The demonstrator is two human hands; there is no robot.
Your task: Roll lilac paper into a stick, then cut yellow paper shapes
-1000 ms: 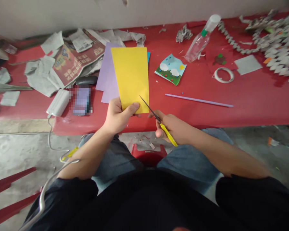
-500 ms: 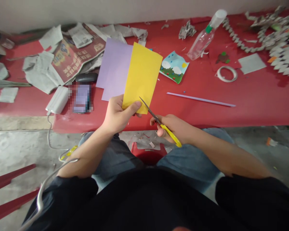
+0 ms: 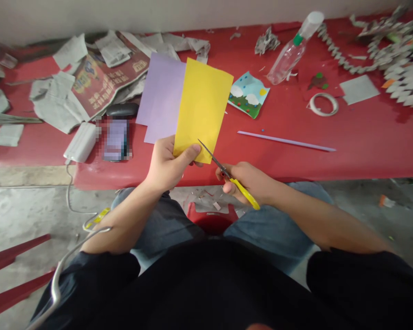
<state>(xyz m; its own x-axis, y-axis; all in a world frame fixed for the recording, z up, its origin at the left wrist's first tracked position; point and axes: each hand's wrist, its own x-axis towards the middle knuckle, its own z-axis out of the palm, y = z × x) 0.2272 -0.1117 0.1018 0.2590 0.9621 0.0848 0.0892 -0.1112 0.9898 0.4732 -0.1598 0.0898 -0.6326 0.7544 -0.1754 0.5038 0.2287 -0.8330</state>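
Near the frame's centre, we see the left hand point(image 3: 165, 166) pinching the yellow paper point(image 3: 202, 109) upright by its bottom edge, so the right hand point(image 3: 249, 182), closed around the yellow-handled scissors point(image 3: 227, 174), meets its lower corner.

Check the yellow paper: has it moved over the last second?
Yes. The yellow paper has tilted clockwise in the left hand; its top edge, upright before, now leans right toward the picture card, exposing more of the purple sheet behind it.
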